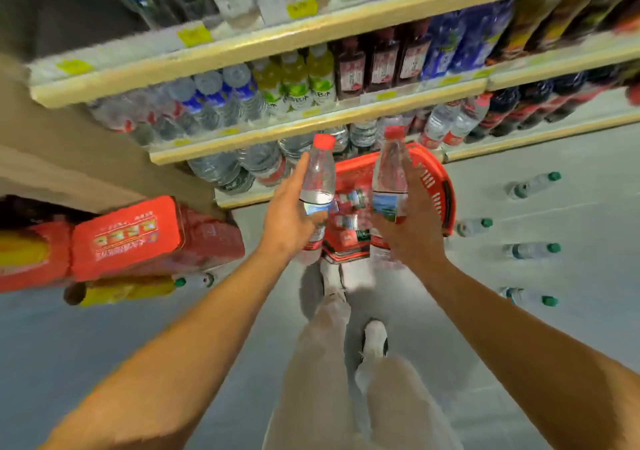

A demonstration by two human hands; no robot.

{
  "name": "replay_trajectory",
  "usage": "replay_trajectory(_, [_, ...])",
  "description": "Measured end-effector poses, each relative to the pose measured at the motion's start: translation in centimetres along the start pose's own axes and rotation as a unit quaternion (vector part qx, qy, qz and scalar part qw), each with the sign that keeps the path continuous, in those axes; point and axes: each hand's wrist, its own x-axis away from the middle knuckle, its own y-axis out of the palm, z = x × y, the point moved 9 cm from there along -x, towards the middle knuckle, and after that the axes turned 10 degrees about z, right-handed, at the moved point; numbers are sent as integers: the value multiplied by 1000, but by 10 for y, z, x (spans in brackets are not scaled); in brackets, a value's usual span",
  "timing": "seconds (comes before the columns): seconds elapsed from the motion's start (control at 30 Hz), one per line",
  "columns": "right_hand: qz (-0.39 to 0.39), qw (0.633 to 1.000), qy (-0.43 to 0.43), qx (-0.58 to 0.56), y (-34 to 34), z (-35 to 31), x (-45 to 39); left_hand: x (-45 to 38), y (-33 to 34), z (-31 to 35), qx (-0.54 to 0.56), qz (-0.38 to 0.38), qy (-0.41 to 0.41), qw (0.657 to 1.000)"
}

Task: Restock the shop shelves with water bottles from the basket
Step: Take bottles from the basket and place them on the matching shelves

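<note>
My left hand (289,212) grips a clear water bottle with a red cap (320,172), held upright. In my right hand (414,221) is a second red-capped water bottle (389,176), also upright. Both hands hover above a red plastic basket (440,186) that stands on the floor by the bottom shelf. More bottles with red and green labels (349,223) lie inside it. The shelves (277,131) in front hold rows of water bottles.
Several green-capped bottles (535,183) stand on the grey floor to the right. Red shrink-wrapped packs (138,235) and a yellow pack (128,290) lie at the left. Upper shelves carry green, dark red and blue drinks. My legs and shoes (375,339) are below.
</note>
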Motion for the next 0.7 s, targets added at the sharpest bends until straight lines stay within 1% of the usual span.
replay_trajectory(0.13, [-9, 993, -119, -4, -24, -90, 34, 51, -85, 41, 9, 92, 23, 995])
replay_trajectory(0.17, [-15, 991, -134, -14, -27, -111, 42, 61, -104, 48, 14, 113, 24, 993])
replay_trajectory(0.27, [-60, 981, -173, -59, -28, -171, 64, 90, -163, 62, 35, 178, 23, 983])
replay_trajectory(0.33, [-73, 975, -198, -64, -25, -205, 76, 106, -201, 68, 42, 216, 27, 975])
replay_trajectory(0.6, [-76, 954, -277, -90, 24, -334, 110, 141, -350, 63, 36, 345, 35, 937])
replay_trajectory(0.7, [-69, 944, -305, -102, 46, -384, 119, 140, -406, 59, 35, 377, 49, 924])
